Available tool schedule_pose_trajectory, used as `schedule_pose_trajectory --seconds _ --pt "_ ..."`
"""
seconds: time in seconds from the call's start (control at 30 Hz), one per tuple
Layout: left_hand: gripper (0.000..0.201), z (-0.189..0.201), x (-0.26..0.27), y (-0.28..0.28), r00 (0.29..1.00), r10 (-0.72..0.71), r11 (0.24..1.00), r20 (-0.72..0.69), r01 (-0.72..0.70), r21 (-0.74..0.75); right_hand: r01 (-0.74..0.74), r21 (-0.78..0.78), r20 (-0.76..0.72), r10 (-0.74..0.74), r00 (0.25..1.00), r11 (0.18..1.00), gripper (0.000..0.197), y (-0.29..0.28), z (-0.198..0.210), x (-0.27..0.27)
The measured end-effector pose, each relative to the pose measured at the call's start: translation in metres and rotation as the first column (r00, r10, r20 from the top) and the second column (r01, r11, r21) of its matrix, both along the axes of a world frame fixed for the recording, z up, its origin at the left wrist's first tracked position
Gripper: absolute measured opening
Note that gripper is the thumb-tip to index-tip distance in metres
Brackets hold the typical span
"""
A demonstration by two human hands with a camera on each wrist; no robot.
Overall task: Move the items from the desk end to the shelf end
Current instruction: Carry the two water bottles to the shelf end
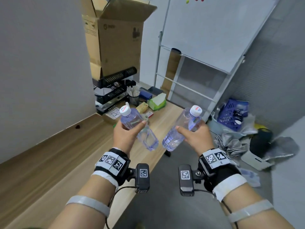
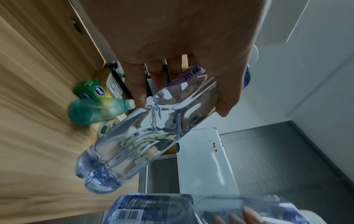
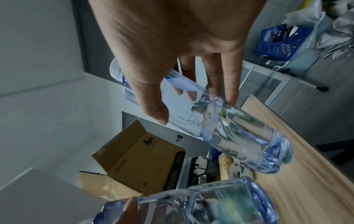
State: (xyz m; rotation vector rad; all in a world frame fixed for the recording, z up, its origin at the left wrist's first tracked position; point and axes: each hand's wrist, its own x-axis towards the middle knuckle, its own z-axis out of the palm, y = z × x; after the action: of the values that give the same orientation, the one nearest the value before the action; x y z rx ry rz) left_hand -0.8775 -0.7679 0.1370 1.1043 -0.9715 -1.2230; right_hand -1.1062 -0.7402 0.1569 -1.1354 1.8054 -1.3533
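- Table (image 1: 41,162): wood strip running lower left to centre; its right edge drops to grey floor, open room there.
- Black rack (image 1: 113,90) at the table's far end, upper centre; boxes and a green bottle (image 2: 91,112) crowd its foot, so landing space looks tight.
- Left bottle (image 1: 140,129): left hand (image 1: 125,134) grip wrapped round it, tilted, cap up, carried above the table.
- Right bottle (image 1: 179,128): right hand (image 1: 196,134) grip wrapped round it, mirrored tilt; bottle bases near, apart.

Clear bottles (image 1: 138,128) — white caps (image 1: 125,110); blue basket (image 1: 230,113).
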Motion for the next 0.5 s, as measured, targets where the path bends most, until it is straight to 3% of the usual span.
schedule_pose_trajectory --seconds 0.3,0.5 --pt "0.049 -0.013 -0.081 -0.114 0.977 -0.107 0.994 0.185 0.108 0.005 -0.114 0.137 -0.211 0.141 0.967 0.984 0.054 -0.124 0.006 -0.082" --pt "0.063 -0.055 -0.123 -0.194 0.950 -0.050 0.995 0.309 0.022 0.096 -0.222 0.232 -0.293 0.286 0.912 0.947 0.045 -0.229 -0.025 -0.125"
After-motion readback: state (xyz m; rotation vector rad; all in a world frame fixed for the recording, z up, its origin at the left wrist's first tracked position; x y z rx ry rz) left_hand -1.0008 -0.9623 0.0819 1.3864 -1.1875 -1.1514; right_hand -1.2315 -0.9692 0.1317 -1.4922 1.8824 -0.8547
